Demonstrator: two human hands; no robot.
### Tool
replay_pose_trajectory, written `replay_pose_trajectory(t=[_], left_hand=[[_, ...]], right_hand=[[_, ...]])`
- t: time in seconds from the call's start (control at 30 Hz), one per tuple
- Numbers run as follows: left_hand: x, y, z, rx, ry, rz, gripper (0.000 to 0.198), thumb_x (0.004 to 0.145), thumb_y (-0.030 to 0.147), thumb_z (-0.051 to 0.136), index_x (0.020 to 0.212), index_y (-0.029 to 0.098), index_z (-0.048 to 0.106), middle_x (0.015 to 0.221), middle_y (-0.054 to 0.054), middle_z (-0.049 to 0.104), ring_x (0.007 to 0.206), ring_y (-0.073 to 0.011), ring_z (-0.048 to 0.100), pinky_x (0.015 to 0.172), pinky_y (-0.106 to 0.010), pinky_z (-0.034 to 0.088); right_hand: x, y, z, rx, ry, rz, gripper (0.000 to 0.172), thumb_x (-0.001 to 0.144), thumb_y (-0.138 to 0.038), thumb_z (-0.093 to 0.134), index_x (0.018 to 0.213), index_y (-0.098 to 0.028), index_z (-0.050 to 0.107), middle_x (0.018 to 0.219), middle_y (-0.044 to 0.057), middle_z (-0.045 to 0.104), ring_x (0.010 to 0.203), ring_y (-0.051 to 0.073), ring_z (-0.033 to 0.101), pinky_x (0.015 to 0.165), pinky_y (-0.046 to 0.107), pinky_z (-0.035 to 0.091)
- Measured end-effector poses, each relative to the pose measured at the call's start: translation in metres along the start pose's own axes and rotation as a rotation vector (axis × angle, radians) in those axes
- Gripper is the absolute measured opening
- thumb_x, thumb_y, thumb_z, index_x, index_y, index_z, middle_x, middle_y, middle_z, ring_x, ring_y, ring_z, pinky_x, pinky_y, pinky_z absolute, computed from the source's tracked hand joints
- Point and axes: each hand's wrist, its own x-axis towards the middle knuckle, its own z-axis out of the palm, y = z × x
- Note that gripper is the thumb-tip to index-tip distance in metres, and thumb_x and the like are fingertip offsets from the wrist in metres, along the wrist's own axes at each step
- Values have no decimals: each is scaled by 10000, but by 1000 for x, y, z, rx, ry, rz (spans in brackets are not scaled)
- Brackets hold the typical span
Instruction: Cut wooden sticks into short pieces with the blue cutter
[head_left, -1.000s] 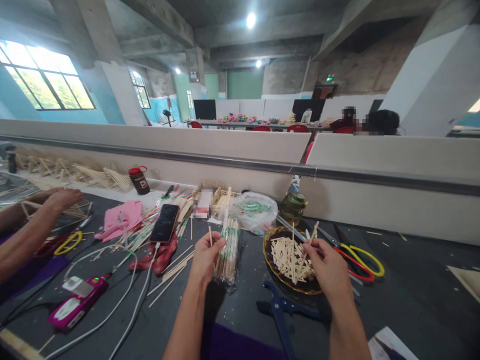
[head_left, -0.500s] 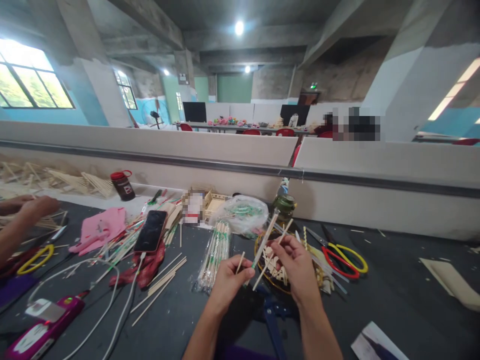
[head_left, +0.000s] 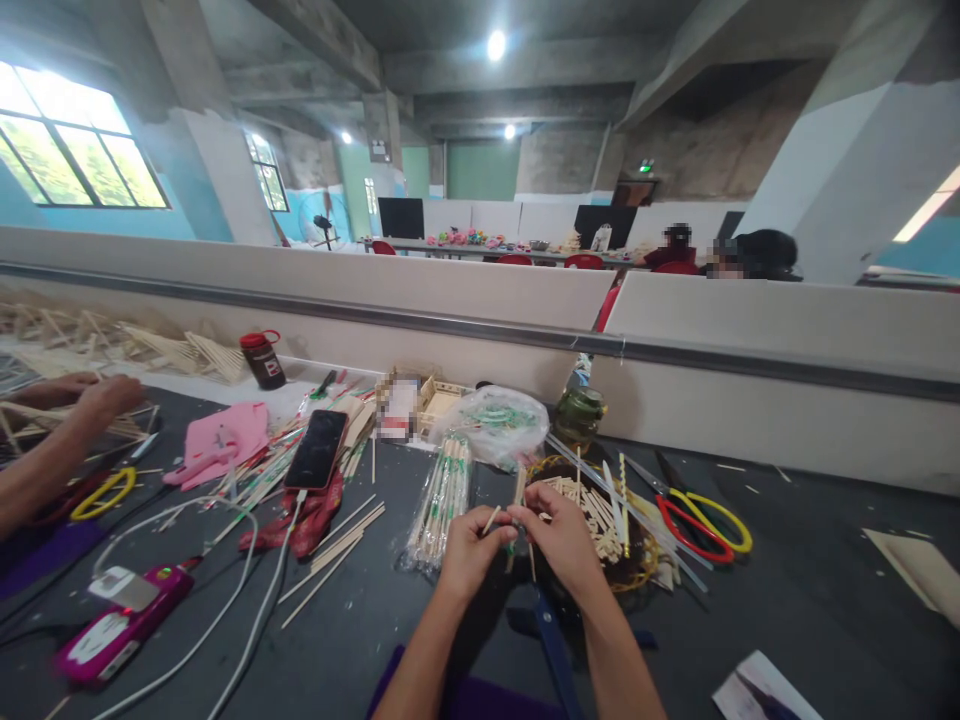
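My left hand [head_left: 466, 552] and my right hand [head_left: 561, 540] meet over the dark table, just in front of a round basket [head_left: 645, 568] filled with short cut sticks. Both hands are closed in a pinch on thin wooden sticks [head_left: 516, 500] that stand up between the fingertips. A clear packet of long sticks [head_left: 441, 498] lies directly left of my left hand. Blue-handled cutters [head_left: 555, 650] lie on the table under my wrists.
Red and yellow scissors [head_left: 701, 520], a green glass jar [head_left: 579, 414] and a plastic bag [head_left: 495, 420] sit behind the basket. A phone [head_left: 316, 450], pink cloth [head_left: 217, 440], white cable [head_left: 247, 590] and pink device [head_left: 112, 630] lie left. Another person's arm [head_left: 52, 455] reaches in at far left.
My right hand left the basket and came in to meet my left hand; the sticks are now pinched together between both hands, lower and closer to me.
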Motion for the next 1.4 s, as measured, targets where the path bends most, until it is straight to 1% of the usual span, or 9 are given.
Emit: replay_pose_trajectory(t=[0.2, 0.47, 0.6, 0.67, 0.77, 0.93, 1.17, 1.3, 1.4], left_hand=[[-1, -7, 6, 53, 16, 7, 145, 717, 264, 651, 738, 176, 764, 725, -53, 703, 693, -187, 591, 651, -265, 415], [-5, -18, 7, 260, -83, 74, 192, 772, 240, 578, 730, 177, 754, 740, -59, 727, 708, -191, 633, 652, -252, 423], [-6, -25, 6, 473, -172, 52, 222, 789, 267, 558, 751, 188, 762, 726, -60, 728, 696, -191, 634, 624, -243, 388], [-6, -26, 5, 534, -192, 44, 241, 801, 290, 548, 768, 192, 766, 729, -66, 727, 695, -194, 632, 611, -243, 372], [-7, -25, 6, 542, -205, 47, 247, 805, 317, 550, 806, 196, 765, 738, -64, 723, 683, -191, 619, 602, -244, 361], [-10, -15, 10, 521, -220, 111, 212, 801, 286, 553, 824, 202, 746, 795, -56, 710, 748, -189, 606, 650, -247, 376], [-14, -2, 11, 464, -268, 156, 183, 808, 251, 543, 828, 203, 718, 796, -37, 684, 754, -165, 595, 670, -235, 385], [-11, -4, 3, 467, -284, 143, 168, 781, 253, 561, 730, 184, 705, 719, -31, 659, 705, -156, 572, 641, -232, 371], [-7, -6, -1, 332, -199, 42, 171, 758, 271, 577, 680, 165, 686, 642, -18, 624, 626, -140, 529, 588, -225, 353]], right_hand=[[0, 4, -3, -1, -98, 25, 206, 768, -374, 598, 688, -202, 518, 672, -25, 556, 610, 132, 517, 527, 219, 439], [-1, 14, -18, -249, -161, -34, 93, 736, -241, 563, 671, -182, 590, 644, -14, 592, 632, 140, 537, 556, 214, 403], [0, 27, -14, -364, -139, 48, 91, 652, -150, 567, 573, -174, 604, 563, 3, 600, 556, 141, 541, 517, 216, 386], [0, 31, -12, -298, -151, 104, 93, 651, -157, 568, 589, -171, 636, 575, 12, 623, 541, 145, 558, 491, 215, 397], [0, 26, -16, -82, -141, 159, 148, 705, -279, 608, 749, -176, 705, 737, 38, 688, 570, 160, 599, 481, 239, 449], [-4, 2, -29, 139, 110, 143, 352, 758, -492, 626, 870, -167, 701, 578, -19, 581, 409, 104, 461, 381, 223, 365], [-7, -8, -42, 384, 366, 160, 343, 696, -447, 721, 846, -139, 700, 541, -36, 527, 399, 61, 380, 336, 185, 252], [-14, -10, -74, 527, 645, 71, 273, 677, -377, 730, 802, -137, 690, 653, 10, 598, 436, 52, 394, 329, 159, 214], [-25, -9, -109, 571, 893, -41, 170, 709, -324, 687, 744, -162, 649, 654, 10, 599, 434, 54, 392, 344, 164, 267]])
